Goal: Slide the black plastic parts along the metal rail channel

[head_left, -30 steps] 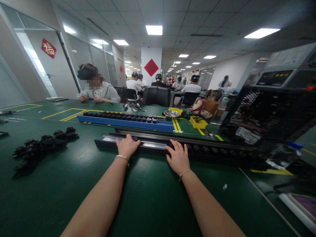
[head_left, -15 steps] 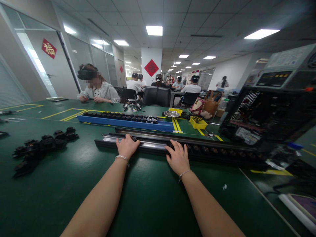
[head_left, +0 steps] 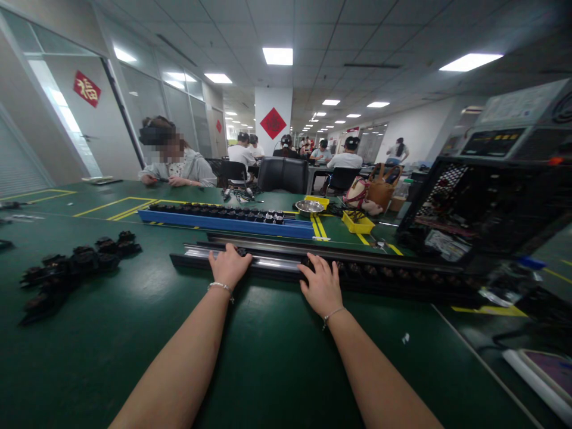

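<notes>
Across the green tabletop [head_left: 263, 351], in front of us, lies a long, straight black channel rail [head_left: 187, 261] with a shiny silvery inner strip [head_left: 277, 263]. Its right-hand stretch carries a row of small dark round-topped parts [head_left: 370, 270]; both of our hands meet the bare stretch.

Our left hand [head_left: 229, 265] is partly open, fingers spread over the rail, with a small black part at the thumb. Our right hand [head_left: 322, 283] is loosely spread, fingertips on the rail beside another dark piece. We cannot tell whether either hand pinches its piece.

We find no legible marking on the rail. A red diamond sign [head_left: 87, 89] on the door reads 福 in gold; the pale label on the grey metal box [head_left: 522, 107] is too small to read.

Just behind the rail lies a second black rail [head_left: 268, 241]; beyond it, we note a long blue tray [head_left: 223, 226] of black parts. Loose black parts [head_left: 84, 260] lie to the left. An open black computer case [head_left: 487, 220] stands close behind the rail's right end.
</notes>
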A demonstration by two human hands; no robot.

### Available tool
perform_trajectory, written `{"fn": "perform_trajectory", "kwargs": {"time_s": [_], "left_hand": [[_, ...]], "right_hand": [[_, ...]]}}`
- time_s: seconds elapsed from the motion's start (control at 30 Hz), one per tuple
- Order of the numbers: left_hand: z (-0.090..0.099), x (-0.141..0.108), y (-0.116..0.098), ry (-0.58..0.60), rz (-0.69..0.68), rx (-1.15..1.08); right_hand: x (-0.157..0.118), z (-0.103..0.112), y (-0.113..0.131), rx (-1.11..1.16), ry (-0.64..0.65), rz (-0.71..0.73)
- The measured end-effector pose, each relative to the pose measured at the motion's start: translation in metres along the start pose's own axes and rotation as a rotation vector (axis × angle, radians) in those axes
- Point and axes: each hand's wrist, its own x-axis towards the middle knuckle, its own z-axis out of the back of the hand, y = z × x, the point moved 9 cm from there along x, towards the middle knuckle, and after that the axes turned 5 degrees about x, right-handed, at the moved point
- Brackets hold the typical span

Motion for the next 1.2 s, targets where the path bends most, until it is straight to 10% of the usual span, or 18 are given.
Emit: {"fn": "perform_trajectory", "kwargs": {"time_s": [1.2], "left_hand": [[0.0017,0.0004,0.0033,0.017,0.012,-0.002]], "right_hand": [[-0.0001,-0.0006,-0.0012,0.003,-0.009,0.003]]}}
